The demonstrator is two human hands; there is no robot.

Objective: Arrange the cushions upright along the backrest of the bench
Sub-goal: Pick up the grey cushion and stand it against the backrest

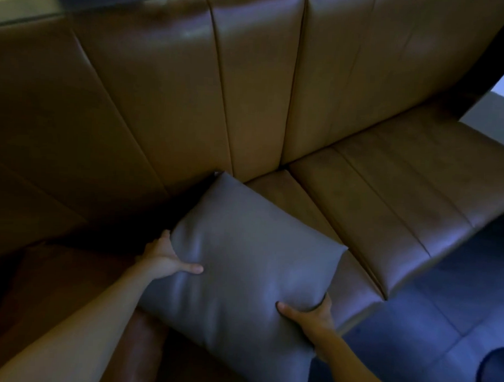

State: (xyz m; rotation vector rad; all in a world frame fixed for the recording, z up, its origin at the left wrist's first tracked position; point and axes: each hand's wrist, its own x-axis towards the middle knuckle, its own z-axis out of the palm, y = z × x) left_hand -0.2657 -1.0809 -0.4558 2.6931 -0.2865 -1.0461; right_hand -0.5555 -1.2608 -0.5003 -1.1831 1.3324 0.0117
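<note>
A grey-brown leather cushion is held over the bench seat, tilted, its far corner near the foot of the padded backrest. My left hand grips the cushion's left edge, thumb on top. My right hand grips its near right edge, thumb on the front face. Both forearms reach in from the bottom of the view. The cushion's underside and the seat beneath it are hidden.
A reddish-brown leather surface, perhaps another cushion, lies in shadow at the lower left under my left arm. The bench seat runs away to the right, its front edge above a dark tiled floor. The scene is dim.
</note>
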